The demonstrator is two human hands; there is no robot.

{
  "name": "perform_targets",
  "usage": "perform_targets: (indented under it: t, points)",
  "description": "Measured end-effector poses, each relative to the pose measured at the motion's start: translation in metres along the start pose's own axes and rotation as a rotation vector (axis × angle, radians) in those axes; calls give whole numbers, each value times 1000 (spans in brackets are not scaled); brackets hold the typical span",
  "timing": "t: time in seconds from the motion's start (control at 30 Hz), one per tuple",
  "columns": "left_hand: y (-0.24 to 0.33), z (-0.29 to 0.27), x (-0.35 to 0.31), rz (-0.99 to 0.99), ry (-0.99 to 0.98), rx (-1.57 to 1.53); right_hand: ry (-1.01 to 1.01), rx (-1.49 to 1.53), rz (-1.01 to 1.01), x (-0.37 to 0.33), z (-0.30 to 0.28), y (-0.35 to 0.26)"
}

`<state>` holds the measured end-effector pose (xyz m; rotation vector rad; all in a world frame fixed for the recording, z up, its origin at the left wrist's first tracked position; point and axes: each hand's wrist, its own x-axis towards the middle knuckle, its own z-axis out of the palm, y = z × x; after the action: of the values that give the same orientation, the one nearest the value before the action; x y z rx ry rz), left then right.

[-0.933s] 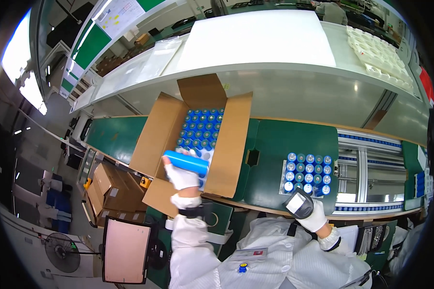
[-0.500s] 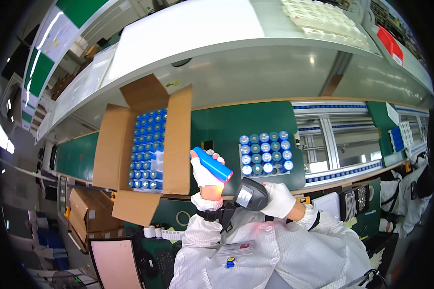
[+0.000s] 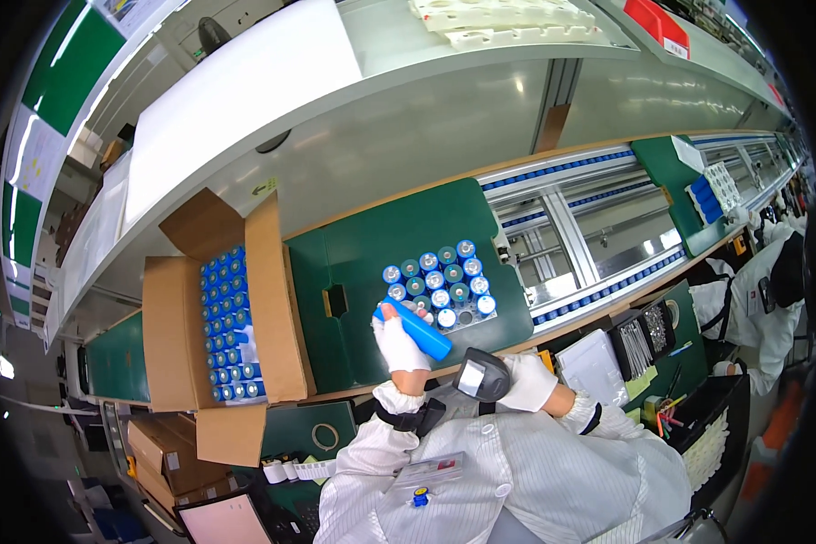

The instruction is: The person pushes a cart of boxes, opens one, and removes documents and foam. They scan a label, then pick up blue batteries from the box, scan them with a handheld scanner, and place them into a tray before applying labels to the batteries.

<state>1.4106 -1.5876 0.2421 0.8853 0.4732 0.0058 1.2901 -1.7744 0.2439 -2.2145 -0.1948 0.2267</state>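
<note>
My left hand [image 3: 397, 348], in a white glove with bare fingertips, is closed around a blue cylindrical battery cell [image 3: 426, 336]. The cell is held slanted, its lower right end pointing toward the scanner. In my gloved right hand [image 3: 529, 382] is a dark handheld barcode scanner [image 3: 482, 375], its head turned toward the left hand. Just beyond the left hand, several blue cells [image 3: 439, 277] stand upright in rows in a clear tray [image 3: 486, 316]. The held cell and left hand cover the tray's near left corner.
An open cardboard box [image 3: 279, 308] holding many blue cells stands left on the green bench [image 3: 344, 245]. A roller conveyor [image 3: 571, 236] runs off to the right. Overhead is a shelf [image 3: 399, 68]. A co-worker [image 3: 766, 299] is at the far right; bins of parts [image 3: 639, 340] lie near right.
My view has swung to the right. The left hand with the cell has moved nearer the tray, and the red glow on its wrist and the cell's end is gone. The scanner stays in my right hand.
</note>
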Motion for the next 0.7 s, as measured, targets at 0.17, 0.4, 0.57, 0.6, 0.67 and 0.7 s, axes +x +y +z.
perform_targets:
  t: [0.17,0.4,0.57,0.6,0.67,0.7]
  points:
    - [-33,-16,-7,92,-415,609,358,233,191,-6,-8,29]
    - [-66,-24,5,818,-577,1427,401,695,399,16,-7,66]
    - [-85,-25,13,889,-424,1668,268,884,397,59,-29,44]
    - [-84,-19,10,870,-371,1740,251,856,423,69,-31,50]
    - [-84,-13,10,848,-307,1812,242,845,466,92,-41,41]
    - [-84,-11,11,830,-296,1869,226,852,509,101,-47,35]
